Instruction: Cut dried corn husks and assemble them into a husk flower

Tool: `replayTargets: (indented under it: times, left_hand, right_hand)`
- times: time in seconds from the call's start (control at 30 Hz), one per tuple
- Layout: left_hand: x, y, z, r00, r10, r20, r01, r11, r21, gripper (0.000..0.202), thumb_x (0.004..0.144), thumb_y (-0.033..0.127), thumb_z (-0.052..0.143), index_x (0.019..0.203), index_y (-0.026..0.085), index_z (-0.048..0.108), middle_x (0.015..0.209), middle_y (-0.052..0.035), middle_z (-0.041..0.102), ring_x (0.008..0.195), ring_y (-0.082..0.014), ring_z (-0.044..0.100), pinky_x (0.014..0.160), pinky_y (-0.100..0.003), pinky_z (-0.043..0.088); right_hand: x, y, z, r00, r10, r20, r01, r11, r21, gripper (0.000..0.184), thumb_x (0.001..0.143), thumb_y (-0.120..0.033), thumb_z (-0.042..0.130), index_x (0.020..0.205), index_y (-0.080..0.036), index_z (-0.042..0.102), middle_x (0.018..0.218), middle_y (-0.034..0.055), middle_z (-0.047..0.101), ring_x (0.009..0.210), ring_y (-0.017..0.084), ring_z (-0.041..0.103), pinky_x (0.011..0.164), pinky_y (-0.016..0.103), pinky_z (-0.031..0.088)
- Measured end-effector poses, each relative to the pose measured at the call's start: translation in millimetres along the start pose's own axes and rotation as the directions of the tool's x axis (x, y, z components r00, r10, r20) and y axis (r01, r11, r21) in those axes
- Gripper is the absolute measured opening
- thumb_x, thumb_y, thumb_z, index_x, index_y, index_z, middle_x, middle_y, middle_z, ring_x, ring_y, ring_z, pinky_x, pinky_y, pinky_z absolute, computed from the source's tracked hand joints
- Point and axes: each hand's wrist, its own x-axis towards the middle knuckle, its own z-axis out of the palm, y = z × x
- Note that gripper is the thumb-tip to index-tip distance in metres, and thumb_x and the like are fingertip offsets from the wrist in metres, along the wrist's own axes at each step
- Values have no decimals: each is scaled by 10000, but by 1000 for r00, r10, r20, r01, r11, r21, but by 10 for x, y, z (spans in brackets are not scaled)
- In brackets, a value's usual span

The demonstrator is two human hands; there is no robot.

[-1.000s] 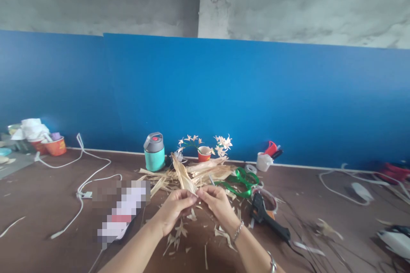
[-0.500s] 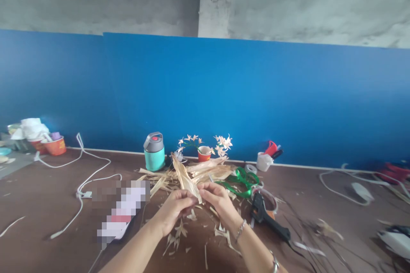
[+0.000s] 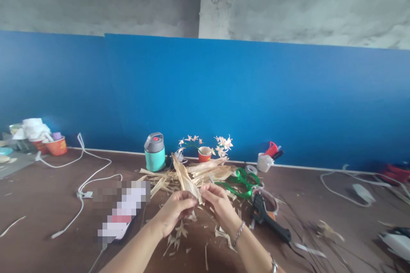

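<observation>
Over the desk (image 3: 67,200), a husk (image 3: 183,175) slanted away from the left hand (image 3: 175,211), which pinched its near end, while the right hand (image 3: 221,204) curled beside its edge, any hold unclear to me, and a hard tug could split it.

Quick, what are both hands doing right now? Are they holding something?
Left hand: closed, pinching the pale dried husk.
Right hand: at the husk's lower end; can't tell whether it's gripping anything.
</observation>
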Motion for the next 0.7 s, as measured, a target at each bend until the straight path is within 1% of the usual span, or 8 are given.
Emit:
replayTargets:
  times: [0.1, 0.17, 0.27, 0.33, 0.5, 0.6, 0.7]
  left_hand:
    - [-1, -2, 5, 1000, 0, 14, 0, 999, -41, 252, 659, 374, 703, 696, 134, 634, 609, 7, 547, 530, -84, 438, 508, -215, 333]
    - [-1, -3, 17, 1000, -1, -3, 1, 999, -41, 281, 646, 399, 717, 675, 134, 627, 586, 14, 536, 518, -80, 429, 507, -216, 340]
    - [8, -19, 29, 999, -10, -41, 9, 999, -46, 291, 618, 380, 747, 606, 137, 586, 568, 17, 530, 513, -81, 445, 513, -219, 362]
    - [19, -40, 28, 999, -4, -37, 2, 998, -61, 304, 614, 370, 751, 576, 141, 555, 562, 17, 524, 516, -88, 468, 510, -222, 379]
    - [37, -83, 12, 1000, 31, 0, -31, 996, -82, 261, 647, 343, 724, 619, 151, 550, 571, 19, 524, 500, -93, 482, 474, -219, 391]
    - [33, -85, 11, 999, 37, 11, -36, 995, -88, 233, 674, 323, 701, 632, 154, 547, 573, 21, 519, 490, -83, 465, 468, -212, 394]
    - [33, -88, 9, 999, 53, 11, -52, 995, -90, 219, 678, 298, 696, 624, 153, 541, 549, 32, 495, 470, -71, 433, 468, -212, 400]
  right_hand:
    - [-8, -12, 10, 999, -9, 32, 9, 1000, -28, 305, 551, -387, 780, 599, -159, 582, 519, -36, 547, 461, 74, 439, 464, 198, 317]
    - [2, 5, 8, 999, -7, 50, 9, 999, -33, 312, 536, -387, 788, 598, -159, 584, 523, -35, 548, 471, 77, 443, 466, 200, 314]
    - [24, 57, -1, 999, -9, 51, 10, 1000, -30, 320, 546, -395, 785, 614, -158, 581, 504, -48, 518, 446, 62, 403, 443, 191, 275]
    - [31, 89, 1, 998, -13, 54, 13, 1000, -4, 318, 565, -395, 778, 622, -158, 573, 517, -46, 524, 444, 60, 403, 442, 189, 276]
    - [21, 122, 29, 999, -25, 26, 22, 995, 95, 339, 561, -411, 781, 619, -162, 558, 545, -45, 526, 479, 74, 450, 478, 190, 333]
    - [19, 130, 36, 999, -34, 13, 33, 995, 90, 332, 559, -402, 783, 621, -164, 559, 561, -40, 527, 504, 86, 468, 508, 202, 362]
    - [22, 144, 44, 998, -59, -14, 60, 996, 63, 324, 568, -403, 775, 614, -165, 559, 557, -39, 514, 498, 82, 442, 494, 199, 347]
